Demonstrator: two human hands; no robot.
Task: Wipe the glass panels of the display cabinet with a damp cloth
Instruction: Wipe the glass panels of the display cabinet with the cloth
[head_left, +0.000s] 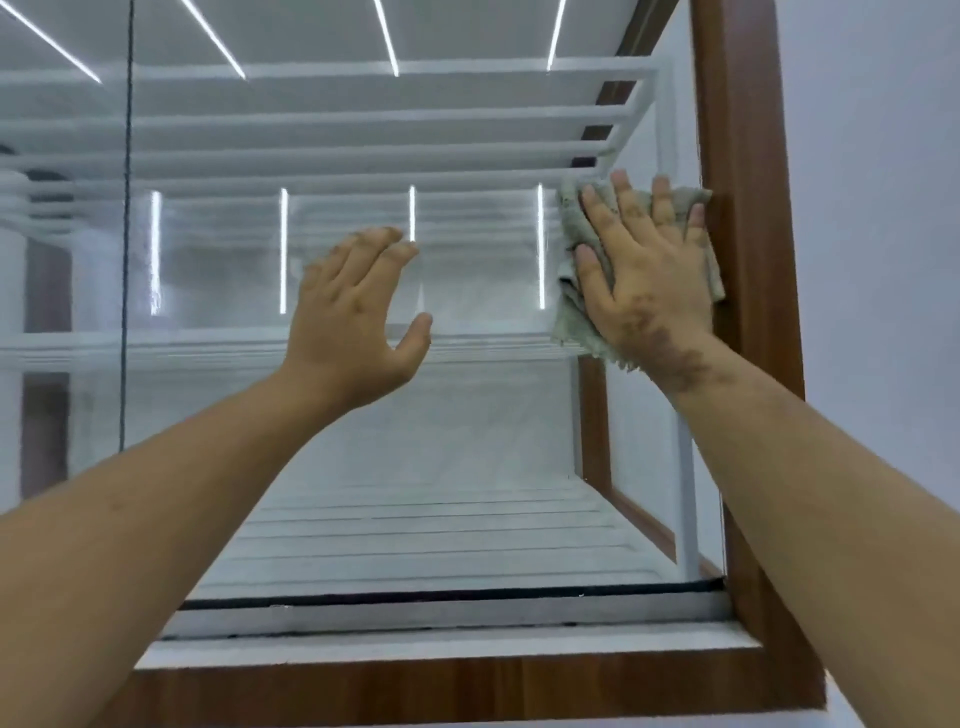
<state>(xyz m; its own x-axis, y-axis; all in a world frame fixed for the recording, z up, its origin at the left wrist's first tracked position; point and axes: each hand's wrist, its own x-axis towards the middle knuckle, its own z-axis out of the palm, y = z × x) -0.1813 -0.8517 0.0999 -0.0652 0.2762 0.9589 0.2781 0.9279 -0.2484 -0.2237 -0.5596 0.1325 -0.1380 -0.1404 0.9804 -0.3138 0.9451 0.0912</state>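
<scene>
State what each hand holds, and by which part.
The right hand presses the cloth flat against the glass panel, palm over its middle. The left hand holds nothing.

One head-worn view looks forward, tilted slightly up, close against the cabinet's glass (467, 441), with both forearms reaching in from the bottom edge and the wooden frame (737, 130) at right.
</scene>
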